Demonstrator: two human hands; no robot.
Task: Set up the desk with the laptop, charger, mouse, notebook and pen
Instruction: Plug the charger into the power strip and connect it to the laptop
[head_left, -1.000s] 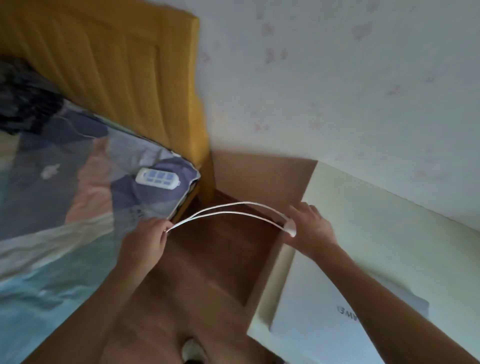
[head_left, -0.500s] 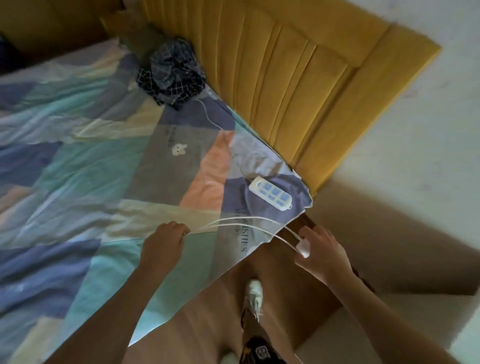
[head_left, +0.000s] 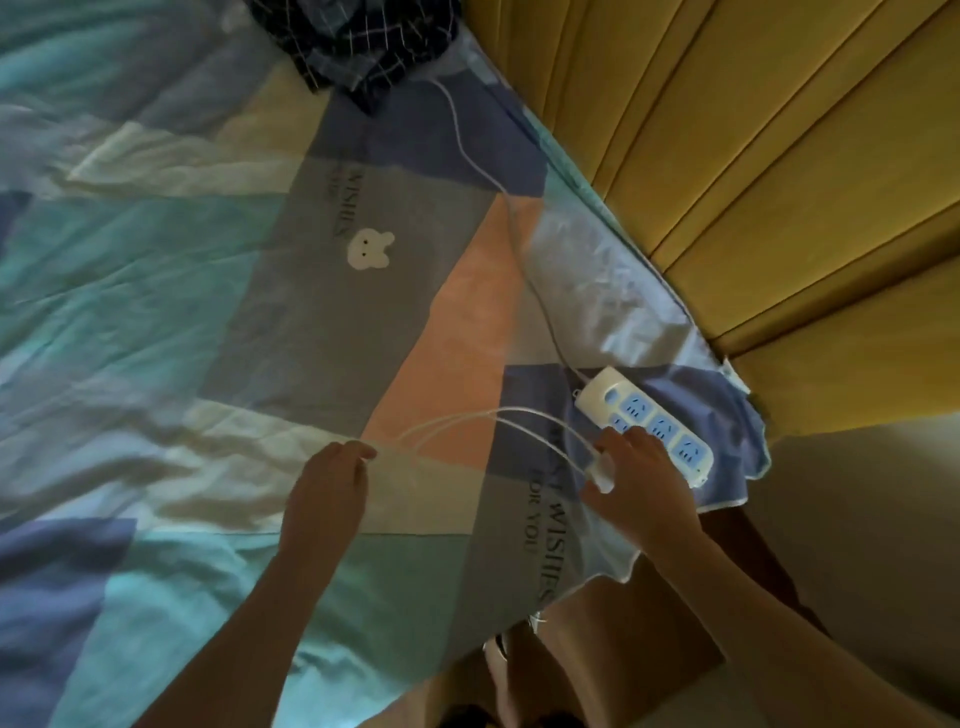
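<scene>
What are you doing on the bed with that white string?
It is a charger cable, not string. The person's left hand grips one end of its looped length, and the right hand holds the white charger plug just beside a white and blue power strip. The strip lies on the patchwork bedsheet near the corner by the yellow headboard. The plug is not in a socket yet, so it looks about to be plugged in.

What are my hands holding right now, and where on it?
The white charger: the right hand grips its plug block beside the power strip, and the left hand pinches the looped cable.
</scene>
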